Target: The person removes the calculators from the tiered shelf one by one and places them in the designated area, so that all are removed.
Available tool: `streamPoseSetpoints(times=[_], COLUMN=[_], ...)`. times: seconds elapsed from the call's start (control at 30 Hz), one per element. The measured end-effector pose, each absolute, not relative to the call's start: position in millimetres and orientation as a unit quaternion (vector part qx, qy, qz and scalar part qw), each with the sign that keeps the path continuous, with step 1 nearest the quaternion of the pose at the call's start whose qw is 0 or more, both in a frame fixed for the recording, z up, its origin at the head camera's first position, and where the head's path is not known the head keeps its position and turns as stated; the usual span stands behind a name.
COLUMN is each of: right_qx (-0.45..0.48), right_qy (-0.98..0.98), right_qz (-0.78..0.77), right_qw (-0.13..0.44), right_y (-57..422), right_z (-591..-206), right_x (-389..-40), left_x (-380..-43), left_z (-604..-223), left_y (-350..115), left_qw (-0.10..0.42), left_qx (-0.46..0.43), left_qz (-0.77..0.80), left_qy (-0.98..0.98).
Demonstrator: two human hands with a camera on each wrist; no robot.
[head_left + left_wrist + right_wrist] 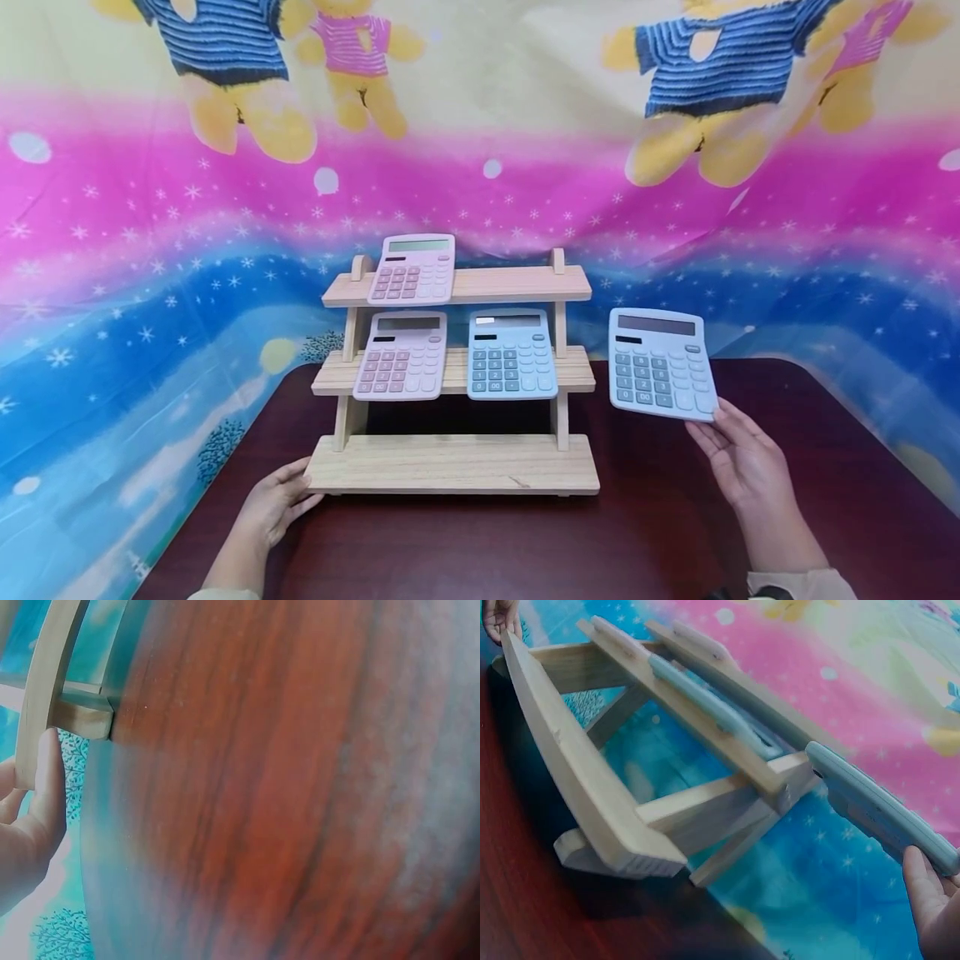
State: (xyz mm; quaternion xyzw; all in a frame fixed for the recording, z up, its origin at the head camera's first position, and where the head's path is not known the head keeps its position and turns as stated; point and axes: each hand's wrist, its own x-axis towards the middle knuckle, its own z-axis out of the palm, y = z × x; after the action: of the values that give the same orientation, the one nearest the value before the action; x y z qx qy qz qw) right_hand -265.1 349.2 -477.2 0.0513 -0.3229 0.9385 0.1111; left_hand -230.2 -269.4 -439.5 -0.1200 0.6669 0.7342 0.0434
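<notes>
A three-tier wooden shelf (453,467) stands on the table. My left hand (273,504) pinches the left end of its lowest board, thumb and fingers on either face in the left wrist view. In my right hand (750,462) a blue calculator (660,367) is held by its lower right corner, upright and apart from the shelf on its right side. One pink calculator (412,271) leans on the top tier at the left. On the middle tier stand another pink calculator (401,357) and, to its right, a second blue calculator (512,354).
The dark red-brown table (450,550) has rounded far corners. Behind it hangs a patterned cloth (487,200) with bears and snowflakes, which also runs down the left side. Small upright pegs (557,261) rise at the back of the top tier.
</notes>
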Motion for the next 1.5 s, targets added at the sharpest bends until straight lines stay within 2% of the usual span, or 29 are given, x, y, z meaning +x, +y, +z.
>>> streamPoseSetpoints(times=[0.3, 0.57, 0.8, 1.5], right_qx=[0.008, -0.080, -0.081, -0.165], right_qy=[-0.320, -0.344, -0.345, -0.393], right_qz=[0.941, 0.932, 0.932, 0.903], right_qw=[0.111, 0.085, 0.079, 0.047], right_y=[348.0, 308.9, 280.9, 285.6], right_z=[-487.1, -441.9, -417.7, -435.3], right_x=[-263.5, -231.8, -216.9, -231.8], left_x=[-229.3, -230.2, -229.5, -229.2], left_z=[-438.4, -438.0, -438.4, -437.8], left_y=[-269.9, -268.2, -265.4, -263.9], left_qw=[0.038, 0.035, 0.028, 0.025], left_qx=[-0.128, -0.132, -0.132, -0.133], left_qz=[0.727, 0.726, 0.719, 0.714], left_qy=[0.673, 0.674, 0.681, 0.687])
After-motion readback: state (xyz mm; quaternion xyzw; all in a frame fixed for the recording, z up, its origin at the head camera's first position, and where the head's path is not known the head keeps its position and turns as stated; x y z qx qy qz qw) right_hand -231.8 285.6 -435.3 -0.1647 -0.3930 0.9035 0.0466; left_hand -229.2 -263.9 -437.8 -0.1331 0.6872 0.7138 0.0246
